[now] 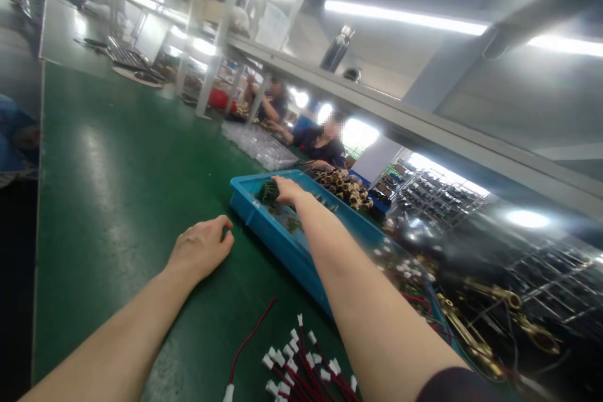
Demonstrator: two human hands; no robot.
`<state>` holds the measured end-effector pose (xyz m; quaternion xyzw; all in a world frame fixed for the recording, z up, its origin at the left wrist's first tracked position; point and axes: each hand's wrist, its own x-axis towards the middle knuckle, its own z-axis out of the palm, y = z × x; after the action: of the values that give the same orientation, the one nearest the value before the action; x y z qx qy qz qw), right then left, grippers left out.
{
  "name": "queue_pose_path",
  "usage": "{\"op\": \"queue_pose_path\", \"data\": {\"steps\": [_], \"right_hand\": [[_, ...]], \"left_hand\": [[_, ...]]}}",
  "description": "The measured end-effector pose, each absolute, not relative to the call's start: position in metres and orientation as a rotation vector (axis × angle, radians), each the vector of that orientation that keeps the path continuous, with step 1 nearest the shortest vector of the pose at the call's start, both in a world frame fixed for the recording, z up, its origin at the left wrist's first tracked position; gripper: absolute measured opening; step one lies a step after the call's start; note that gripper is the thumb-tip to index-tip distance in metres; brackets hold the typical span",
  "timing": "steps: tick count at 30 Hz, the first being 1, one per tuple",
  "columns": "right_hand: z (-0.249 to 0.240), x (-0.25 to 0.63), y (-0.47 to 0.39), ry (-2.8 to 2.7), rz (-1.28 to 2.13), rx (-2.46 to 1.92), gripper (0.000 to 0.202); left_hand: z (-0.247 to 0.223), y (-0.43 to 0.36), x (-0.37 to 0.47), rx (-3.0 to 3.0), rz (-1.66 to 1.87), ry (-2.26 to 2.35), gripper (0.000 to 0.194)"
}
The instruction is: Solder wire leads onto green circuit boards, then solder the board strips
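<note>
My right hand reaches into the far end of a blue tray. Its fingers are at a small dark green stack of parts, with fingertips partly hidden. Over the green table, left of the tray, my left hand has its fingers curled and the thumb near the index finger, nothing visible between them. A bundle of dark red wires with white connectors lies near the bottom edge. One separate red wire lies left of the bundle.
Brass-coloured parts are heaped beyond the tray, and more lie at the right. A clear plastic bag rests behind it. Two people sit across the table. A metal shelf beam crosses above. Wired parts fill the tray's near end.
</note>
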<state>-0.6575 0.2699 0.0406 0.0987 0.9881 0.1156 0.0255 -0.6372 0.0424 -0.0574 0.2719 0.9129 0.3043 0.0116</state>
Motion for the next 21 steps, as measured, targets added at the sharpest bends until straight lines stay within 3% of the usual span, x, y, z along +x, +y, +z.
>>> {"op": "queue_pose_path", "data": {"steps": [13, 17, 21], "right_hand": [[0.043, -0.646, 0.258, 3.038, 0.633, 0.134, 0.034], [0.083, -0.631, 0.242, 3.054, 0.672, 0.068, 0.035], [0.153, -0.585, 0.209, 3.109, 0.71, -0.034, 0.04]], "left_hand": [[-0.064, 0.046, -0.641, 0.868, 0.981, 2.828, 0.029], [-0.07, 0.047, -0.645, 0.862, 1.026, 2.826, 0.032], [-0.077, 0.047, -0.65, 0.869, 1.068, 2.804, 0.032]]}}
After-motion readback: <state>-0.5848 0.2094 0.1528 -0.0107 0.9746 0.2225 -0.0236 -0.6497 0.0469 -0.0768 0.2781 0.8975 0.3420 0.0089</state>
